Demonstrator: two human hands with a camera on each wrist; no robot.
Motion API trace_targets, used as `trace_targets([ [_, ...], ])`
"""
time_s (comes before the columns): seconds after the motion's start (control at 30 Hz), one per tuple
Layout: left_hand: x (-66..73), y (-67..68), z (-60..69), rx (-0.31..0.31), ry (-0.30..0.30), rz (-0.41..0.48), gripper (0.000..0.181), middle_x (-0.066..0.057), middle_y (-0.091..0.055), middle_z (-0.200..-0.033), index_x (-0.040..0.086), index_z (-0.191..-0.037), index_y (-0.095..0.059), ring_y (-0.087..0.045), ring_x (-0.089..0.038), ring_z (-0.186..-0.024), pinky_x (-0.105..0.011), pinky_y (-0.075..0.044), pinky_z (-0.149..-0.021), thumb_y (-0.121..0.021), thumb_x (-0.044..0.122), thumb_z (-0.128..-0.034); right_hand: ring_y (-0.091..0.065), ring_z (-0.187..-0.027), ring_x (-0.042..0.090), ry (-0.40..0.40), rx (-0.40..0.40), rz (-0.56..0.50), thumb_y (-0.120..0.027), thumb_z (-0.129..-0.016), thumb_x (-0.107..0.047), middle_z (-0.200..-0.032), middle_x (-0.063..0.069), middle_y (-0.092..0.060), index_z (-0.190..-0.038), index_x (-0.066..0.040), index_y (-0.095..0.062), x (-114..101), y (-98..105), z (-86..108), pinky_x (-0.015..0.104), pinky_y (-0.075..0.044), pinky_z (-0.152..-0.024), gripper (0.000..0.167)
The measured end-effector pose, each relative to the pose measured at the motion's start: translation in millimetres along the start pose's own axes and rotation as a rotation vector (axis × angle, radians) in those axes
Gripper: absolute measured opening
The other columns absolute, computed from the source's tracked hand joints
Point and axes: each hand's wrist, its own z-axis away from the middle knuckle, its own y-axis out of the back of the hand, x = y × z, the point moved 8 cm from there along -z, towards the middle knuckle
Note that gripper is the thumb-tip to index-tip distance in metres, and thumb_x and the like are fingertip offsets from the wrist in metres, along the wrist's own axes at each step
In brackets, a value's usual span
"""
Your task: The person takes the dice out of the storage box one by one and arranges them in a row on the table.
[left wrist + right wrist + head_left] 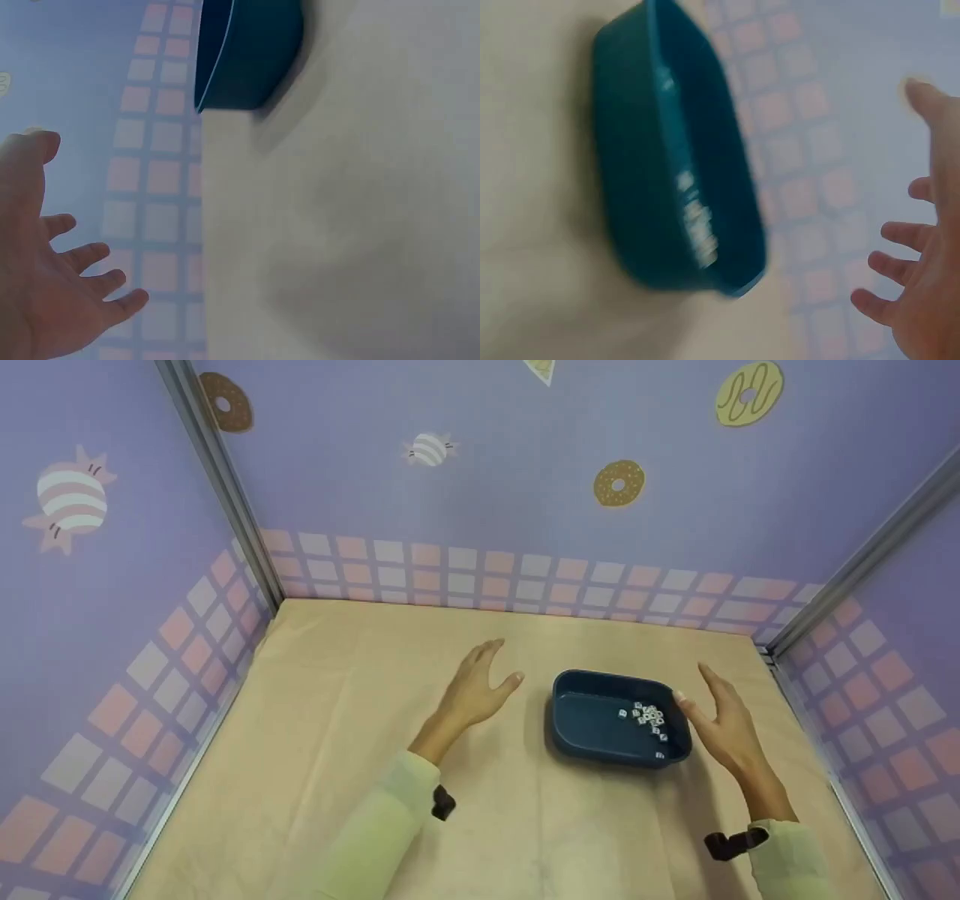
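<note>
A dark blue rectangular basin (600, 750) lies on the covered table, right of the middle in the head view. Small white dice (649, 715) are gathered toward its right end, a few lying loose. My left hand (476, 690) hovers to the left of the basin, its fingers extended and holding nothing. On the other side, my right hand (726, 727) is held over the basin's right edge, fingers spread and also holding nothing. The right wrist view shows a gap between that hand (926, 247) and the basin (634, 150). In the left wrist view the basin (262, 52) appears partly, cut by the top edge.
A beige cover (360, 720) spreads over the tabletop. Purple panels (495, 480) with sweets and pink-and-white squares stand at the back and both sides, joined by metal posts (225, 487). Each wrist carries a small black device (442, 802).
</note>
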Motion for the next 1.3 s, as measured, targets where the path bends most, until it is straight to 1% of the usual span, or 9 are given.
trace_targets([
  [0.17,0.8,-45.2,-9.7,0.031,0.034,0.235,0.073,-0.015,-0.04,-0.165,0.009,-0.164,-0.036,-0.036,-0.035,-0.153,-0.051,-0.031,-0.124,-0.061,0.043,-0.1053,-0.035,-0.149,0.051,-0.149,-0.019,-0.156,-0.052,-0.111,-0.047,-0.164,0.03,-0.035,-0.168,-0.007,-0.025,45.7,-7.7,6.4,0.069,-0.034,-0.115,0.075],
  [0.37,-6.7,-96.8,-9.4,-0.003,0.197,0.504,0.065,-0.017,-0.044,-0.162,0.01,-0.163,-0.038,-0.04,-0.039,-0.151,-0.051,-0.036,-0.122,-0.06,0.036,-0.1077,-0.037,-0.149,0.046,-0.323,-0.118,-0.391,-0.041,-0.115,-0.044,-0.166,0.03,-0.03,-0.168,-0.005,-0.021,83.4,-34.3,11.9,0.054,-0.046,-0.113,0.069],
  [0.47,-9.3,-116.4,-7.4,-0.024,0.258,0.543,0.062,-0.017,-0.046,-0.16,0.009,-0.162,-0.039,-0.044,-0.038,-0.149,-0.049,-0.039,-0.12,-0.059,0.034,-0.109,-0.039,-0.149,0.042,-0.418,-0.138,-0.493,-0.036,-0.116,-0.042,-0.166,0.026,-0.032,-0.168,-0.006,-0.021,96.9,-46.6,18.6,0.042,-0.051,-0.108,0.065],
  [0.53,-9.1,-125.3,-6.9,-0.039,0.276,0.518,0.06,-0.016,-0.049,-0.158,0.008,-0.162,-0.04,-0.047,-0.035,-0.147,-0.047,-0.04,-0.12,-0.057,0.033,-0.1099,-0.04,-0.149,0.04,-0.468,-0.149,-0.547,-0.032,-0.117,-0.04,-0.167,0.025,-0.032,-0.168,-0.007,-0.022,102.9,-53.3,22.8,0.038,-0.052,-0.107,0.062],
  [0.67,-7.2,-136.4,-8.6,-0.064,0.284,0.48,0.053,-0.016,-0.053,-0.155,0.007,-0.16,-0.043,-0.05,-0.032,-0.144,-0.046,-0.04,-0.12,-0.053,0.025,-0.1116,-0.043,-0.146,0.035,-0.522,-0.168,-0.613,-0.028,-0.118,-0.037,-0.167,0.022,-0.031,-0.168,-0.009,-0.025,107.6,-63.7,27.1,0.04,-0.049,-0.11,0.058],
  [0.8,-6.5,-139.4,-9.8,-0.069,0.274,0.452,0.049,-0.014,-0.054,-0.155,0.008,-0.159,-0.046,-0.05,-0.031,-0.144,-0.046,-0.037,-0.121,-0.049,0.018,-0.1115,-0.042,-0.143,0.033,-0.535,-0.18,-0.61,-0.029,-0.118,-0.032,-0.168,0.02,-0.03,-0.168,-0.01,-0.027,106.2,-71.0,27.0,0.041,-0.049,-0.109,0.054],
  [0.93,-14.7,-130.3,-6.1,-0.051,0.275,0.447,0.048,-0.013,-0.053,-0.156,0.009,-0.158,-0.047,-0.052,-0.029,-0.143,-0.044,-0.04,-0.12,-0.05,0.016,-0.111,-0.042,-0.143,0.032,-0.536,-0.181,-0.603,-0.028,-0.118,-0.027,-0.168,0.02,-0.031,-0.168,-0.012,-0.027,97.3,-79.4,23.2,0.038,-0.051,-0.104,0.052],
  [1.1,-26.5,-102.5,3.3,-0.015,0.274,0.481,0.049,-0.013,-0.051,-0.158,0.009,-0.158,-0.048,-0.055,-0.03,-0.14,-0.042,-0.046,-0.115,-0.052,0.015,-0.1102,-0.051,-0.134,0.031,-0.517,-0.163,-0.659,-0.034,-0.117,-0.025,-0.162,0.022,-0.038,-0.166,-0.012,-0.034,72.8,-90.2,18.6,0.036,-0.057,-0.096,0.05],
  [1.3,-44.5,-72.6,22.1,0.001,0.264,0.478,0.047,-0.016,-0.051,-0.157,0.008,-0.157,-0.05,-0.054,-0.034,-0.141,-0.046,-0.043,-0.117,-0.054,0.014,-0.1098,-0.059,-0.119,0.027,-0.508,-0.147,-0.68,-0.037,-0.117,-0.023,-0.149,0.022,-0.048,-0.162,-0.009,-0.041,41.2,-110.0,23.2,0.037,-0.059,-0.089,0.048],
])
